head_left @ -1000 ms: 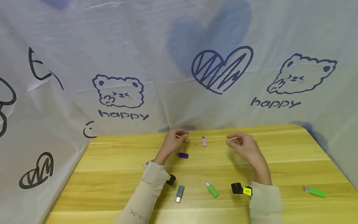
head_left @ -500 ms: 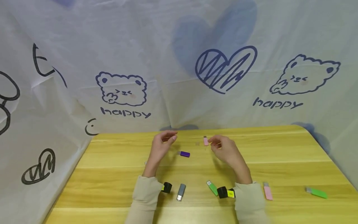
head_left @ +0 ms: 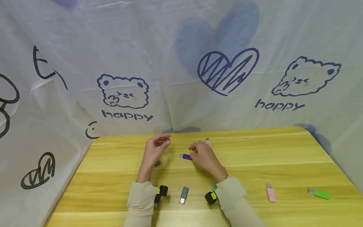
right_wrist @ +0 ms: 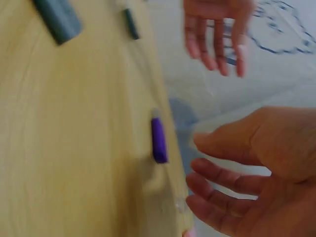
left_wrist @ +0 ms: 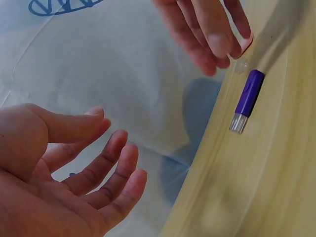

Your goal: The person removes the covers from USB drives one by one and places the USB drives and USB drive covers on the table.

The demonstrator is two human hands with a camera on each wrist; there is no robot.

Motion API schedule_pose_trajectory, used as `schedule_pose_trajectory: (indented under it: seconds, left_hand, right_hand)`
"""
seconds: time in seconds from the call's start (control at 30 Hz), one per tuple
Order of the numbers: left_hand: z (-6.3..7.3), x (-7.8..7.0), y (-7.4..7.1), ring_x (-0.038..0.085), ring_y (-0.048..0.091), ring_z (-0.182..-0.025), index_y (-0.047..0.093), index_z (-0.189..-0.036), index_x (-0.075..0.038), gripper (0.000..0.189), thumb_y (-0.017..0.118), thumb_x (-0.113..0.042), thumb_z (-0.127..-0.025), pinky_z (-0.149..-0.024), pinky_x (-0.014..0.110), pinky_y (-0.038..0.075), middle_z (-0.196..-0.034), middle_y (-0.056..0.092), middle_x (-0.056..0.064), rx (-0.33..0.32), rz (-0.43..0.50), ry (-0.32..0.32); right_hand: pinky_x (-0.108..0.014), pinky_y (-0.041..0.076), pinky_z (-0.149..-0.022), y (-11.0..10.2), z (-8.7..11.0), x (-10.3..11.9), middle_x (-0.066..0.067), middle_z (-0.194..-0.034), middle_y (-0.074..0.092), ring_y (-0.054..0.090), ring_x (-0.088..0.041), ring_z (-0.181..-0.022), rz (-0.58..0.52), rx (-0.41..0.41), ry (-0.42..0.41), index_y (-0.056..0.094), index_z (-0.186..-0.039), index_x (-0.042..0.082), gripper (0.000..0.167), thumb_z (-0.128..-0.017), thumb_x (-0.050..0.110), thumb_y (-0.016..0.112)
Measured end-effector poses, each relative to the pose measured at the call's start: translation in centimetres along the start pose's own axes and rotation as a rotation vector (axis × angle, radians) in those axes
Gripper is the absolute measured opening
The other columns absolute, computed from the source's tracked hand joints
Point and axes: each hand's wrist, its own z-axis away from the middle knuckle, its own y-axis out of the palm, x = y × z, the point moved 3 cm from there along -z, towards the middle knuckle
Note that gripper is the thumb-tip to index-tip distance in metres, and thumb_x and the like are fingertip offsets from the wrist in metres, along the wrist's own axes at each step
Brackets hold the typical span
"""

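A purple USB stick (head_left: pixel 186 156) lies on the table near its far edge, metal plug pointing left. My right hand (head_left: pixel 205 156) is just right of it, fingers loosely bent over its right end in the head view; the right wrist view shows a gap between fingertips and the purple stick (right_wrist: pixel 158 140). To the left, my left hand (head_left: pixel 154 148) hovers with relaxed fingers and holds nothing. By its wrist a dark grey USB stick (head_left: pixel 157 163) shows partly. Behind my right hand a pink USB stick (head_left: pixel 208 142) is partly covered.
Nearer on the table lie a grey USB stick (head_left: pixel 184 195), a green one (head_left: pixel 213 187) half hidden by the right wrist camera, and another purple one (head_left: pixel 157 199) under the left wrist camera. A second pink stick (head_left: pixel 270 193) and another green stick (head_left: pixel 319 193) lie right. A printed cloth (head_left: pixel 170 63) hangs behind.
My right hand has swept left, past the far pink stick to the purple one. My left hand has drawn back left. The right-hand pink stick has come out from behind my sleeve.
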Motion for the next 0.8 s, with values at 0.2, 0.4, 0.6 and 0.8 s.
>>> schedule_pose_trajectory:
  seconds: [0.2,0.4,0.6,0.8]
  left_hand:
    - [-0.1,0.2,-0.6,0.038,0.066,-0.11,0.07,-0.119,0.005,0.026,0.067,0.009,-0.094,-0.091,0.03,0.056,-0.119,0.069,0.024,0.016,0.031,0.015]
    - [0.0,0.7,-0.9,0.043,0.065,-0.111,0.071,-0.118,0.005,0.028,0.067,0.013,-0.092,-0.085,0.021,0.056,-0.118,0.069,0.025,0.009,0.074,0.011]
    - [-0.4,0.5,-1.1,0.035,0.068,-0.102,0.074,-0.111,0.004,0.019,0.07,0.008,-0.092,-0.081,0.017,0.054,-0.11,0.073,0.02,-0.097,0.022,0.03]
    - [-0.4,0.7,-1.2,0.035,0.069,-0.101,0.073,-0.11,0.006,0.019,0.071,0.008,-0.092,-0.08,0.017,0.054,-0.108,0.073,0.02,-0.111,0.013,0.03]
  right_hand:
    - [-0.044,0.056,-0.091,1.8,-1.6,1.1,-0.013,-0.109,0.07,0.066,-0.031,-0.104,0.186,0.037,0.047,0.074,-0.11,-0.001,0.02,-0.091,0.002,0.071]
    - [-0.038,0.054,-0.075,3.2,-2.4,1.6,-0.01,-0.09,0.068,0.061,-0.024,-0.083,0.222,0.092,0.025,0.073,-0.09,-0.001,0.01,-0.085,-0.008,0.069]
    - [-0.041,0.056,-0.083,3.4,-2.2,1.4,-0.01,-0.093,0.069,0.064,-0.026,-0.089,0.192,0.077,0.017,0.074,-0.094,0.0,0.022,-0.081,-0.016,0.07]
    - [-0.04,0.056,-0.081,3.7,-2.0,1.0,-0.008,-0.093,0.067,0.063,-0.024,-0.087,0.128,0.079,0.01,0.069,-0.093,0.003,0.025,-0.081,-0.019,0.065]
